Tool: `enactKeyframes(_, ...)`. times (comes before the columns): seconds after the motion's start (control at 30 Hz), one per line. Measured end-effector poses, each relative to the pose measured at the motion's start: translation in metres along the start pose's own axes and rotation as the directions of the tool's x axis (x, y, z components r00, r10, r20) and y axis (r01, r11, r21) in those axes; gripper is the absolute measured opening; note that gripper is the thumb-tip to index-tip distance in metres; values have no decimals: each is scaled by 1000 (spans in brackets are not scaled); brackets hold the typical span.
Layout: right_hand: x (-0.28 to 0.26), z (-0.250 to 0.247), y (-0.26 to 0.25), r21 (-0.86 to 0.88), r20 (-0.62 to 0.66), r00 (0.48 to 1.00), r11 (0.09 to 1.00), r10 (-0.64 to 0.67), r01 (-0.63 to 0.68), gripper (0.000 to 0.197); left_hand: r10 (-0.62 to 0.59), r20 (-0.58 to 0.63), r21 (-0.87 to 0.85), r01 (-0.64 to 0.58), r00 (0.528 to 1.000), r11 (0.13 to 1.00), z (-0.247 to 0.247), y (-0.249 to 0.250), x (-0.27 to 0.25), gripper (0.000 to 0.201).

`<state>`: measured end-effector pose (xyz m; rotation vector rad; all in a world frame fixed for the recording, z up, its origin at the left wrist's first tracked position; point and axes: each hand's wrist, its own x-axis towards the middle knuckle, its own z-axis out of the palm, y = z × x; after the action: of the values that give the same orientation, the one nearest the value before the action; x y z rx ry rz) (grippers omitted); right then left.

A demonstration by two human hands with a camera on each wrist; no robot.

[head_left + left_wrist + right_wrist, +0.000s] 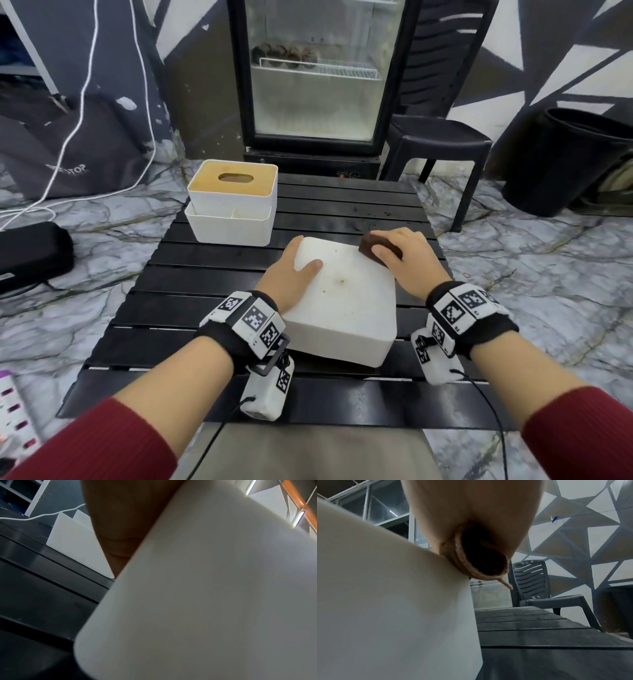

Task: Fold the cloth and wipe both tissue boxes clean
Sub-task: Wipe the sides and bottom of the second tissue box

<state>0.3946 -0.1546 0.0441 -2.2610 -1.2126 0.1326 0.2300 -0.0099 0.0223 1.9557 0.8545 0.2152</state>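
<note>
Two tissue boxes on one black slatted table (205, 318): a plain white tissue box (346, 308) at frame centre, a wooden-lidded tissue box (233, 192) at upper left of the table. One open white tray (229, 226) under the lidded box. One folded brown cloth (371, 247) right of centre. Two hands: left hand (291, 277), right hand (407, 260). Two marker-covered wristbands. One glass-door fridge (318, 75) at top centre, one black plastic chair (442, 137) to its right, one black bin (568, 161) at far right.
</note>
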Motion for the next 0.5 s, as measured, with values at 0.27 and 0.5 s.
enactKeyframes(0.27,-42,-9,-30,38,26,984,983,-178,177,29,8,-16,11,-8,1000,1000,2,-1,2,62)
enactKeyframes(0.5,-95,6,-46,-128,127,945,939,-303,318,34,6,-11,5,-6,1000,1000,3,-3,3,62)
